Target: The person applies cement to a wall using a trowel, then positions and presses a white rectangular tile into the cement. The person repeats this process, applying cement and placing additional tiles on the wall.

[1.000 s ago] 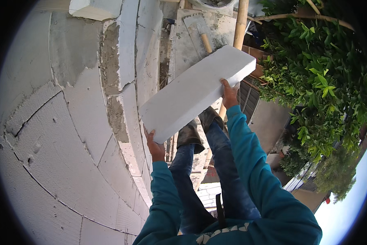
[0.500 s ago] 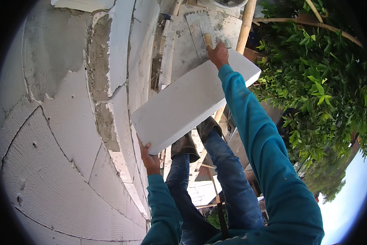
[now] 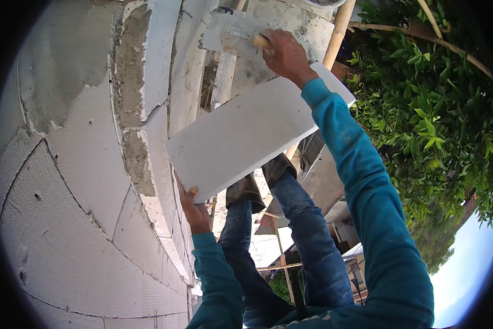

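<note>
One pale block (image 3: 246, 134) sits mid-view, running from eight to two o'clock. At its seven-o'clock corner, the left hand (image 3: 195, 213) has its fingers clasped round the edge. Beyond it, toward one o'clock, the right hand's (image 3: 289, 56) fingers curl tightly round one trowel's (image 3: 219, 34) single wooden handle (image 3: 261, 41). Two boots (image 3: 244, 193) show at six o'clock.

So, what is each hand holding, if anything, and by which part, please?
Left hand: masonry block, by its left end; right hand: notched trowel, by its wooden handle.

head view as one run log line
left hand: holding white block at one end; right hand: gripping trowel by handle; wall: at left
</note>
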A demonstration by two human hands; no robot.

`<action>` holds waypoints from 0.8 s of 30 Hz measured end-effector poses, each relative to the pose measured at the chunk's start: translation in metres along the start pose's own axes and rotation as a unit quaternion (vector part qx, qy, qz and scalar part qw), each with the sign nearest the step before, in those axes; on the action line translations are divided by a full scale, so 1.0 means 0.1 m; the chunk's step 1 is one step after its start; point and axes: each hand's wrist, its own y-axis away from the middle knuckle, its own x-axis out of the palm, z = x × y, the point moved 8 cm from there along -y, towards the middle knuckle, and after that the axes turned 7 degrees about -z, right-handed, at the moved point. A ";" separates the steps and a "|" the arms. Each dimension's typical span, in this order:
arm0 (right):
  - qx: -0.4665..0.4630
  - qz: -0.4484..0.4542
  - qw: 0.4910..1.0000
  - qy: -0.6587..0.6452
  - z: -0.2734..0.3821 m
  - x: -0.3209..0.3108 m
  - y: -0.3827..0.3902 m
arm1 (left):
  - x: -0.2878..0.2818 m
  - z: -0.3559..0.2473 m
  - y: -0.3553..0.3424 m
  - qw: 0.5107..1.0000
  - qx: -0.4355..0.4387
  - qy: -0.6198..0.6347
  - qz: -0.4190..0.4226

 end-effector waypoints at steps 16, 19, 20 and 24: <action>0.521 0.053 0.847 -0.093 -2.92 -0.79 1.99 | -0.16 0.16 -0.29 0.998 -0.039 0.047 0.021; 0.523 0.139 0.841 -0.008 -2.92 -0.65 1.96 | -0.15 0.10 -0.34 0.999 -0.031 0.022 0.032; 0.464 0.159 0.864 0.112 -2.92 -0.68 1.88 | -0.15 0.09 -0.36 0.999 -0.032 0.020 0.033; 0.424 0.068 0.864 0.263 -3.15 -0.67 1.88 | -0.14 0.04 -0.42 0.999 -0.015 0.024 0.028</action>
